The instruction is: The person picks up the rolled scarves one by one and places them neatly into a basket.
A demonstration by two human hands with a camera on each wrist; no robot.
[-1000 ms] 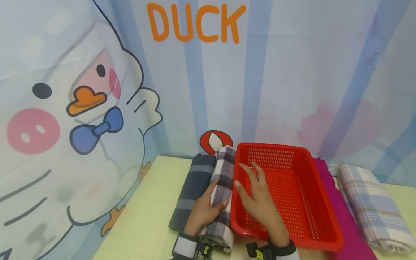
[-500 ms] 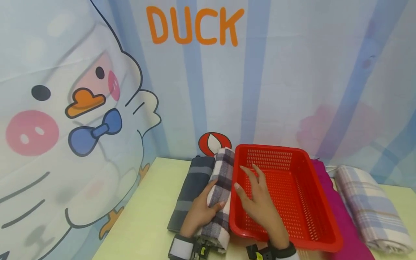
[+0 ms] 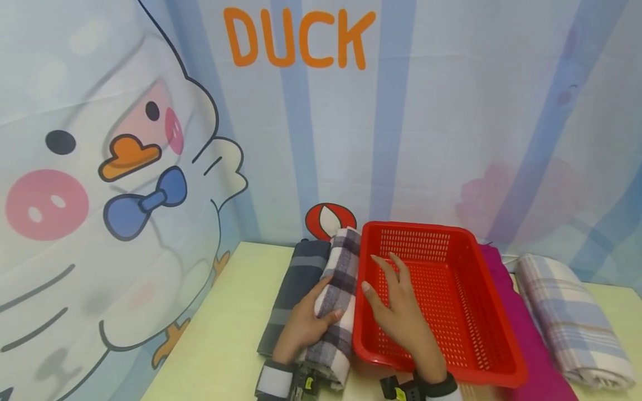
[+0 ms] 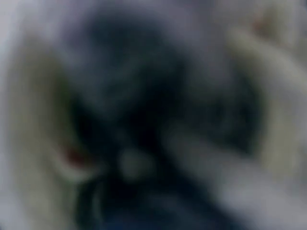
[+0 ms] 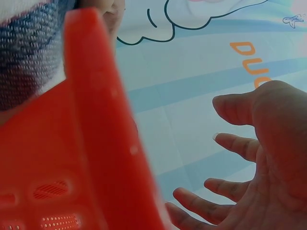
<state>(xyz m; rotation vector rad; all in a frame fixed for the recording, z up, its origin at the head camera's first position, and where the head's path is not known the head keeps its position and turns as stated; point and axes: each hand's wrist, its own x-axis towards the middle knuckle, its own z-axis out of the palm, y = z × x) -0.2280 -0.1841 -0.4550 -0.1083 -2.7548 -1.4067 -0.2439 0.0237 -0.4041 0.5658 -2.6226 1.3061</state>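
A folded white-and-purple plaid scarf (image 3: pixel 344 278) lies lengthwise along the left wall of a red plastic basket (image 3: pixel 501 312). My left hand (image 3: pixel 307 326) grips it near the front, the thumb on top and the fingers on its left side. Dark blurred cloth fills the left wrist view, where little can be made out. Over the basket, my right hand (image 3: pixel 401 312) has its fingers spread and holds nothing. In the right wrist view those fingers (image 5: pixel 235 146) are apart, beside the basket's red rim (image 5: pixel 103 120).
A dark blue folded cloth (image 3: pixel 296 289) lies left of the plaid scarf. Right of the basket are a magenta cloth (image 3: pixel 544 356), partly under it, and a folded pale checked cloth (image 3: pixel 572 317). Behind the yellow table (image 3: pixel 210 312) hangs a duck-printed curtain (image 3: pixel 341 139).
The front end of the plaid scarf has shifted slightly left with my left hand, away from the basket. My right hand stays over the basket, fingers spread.
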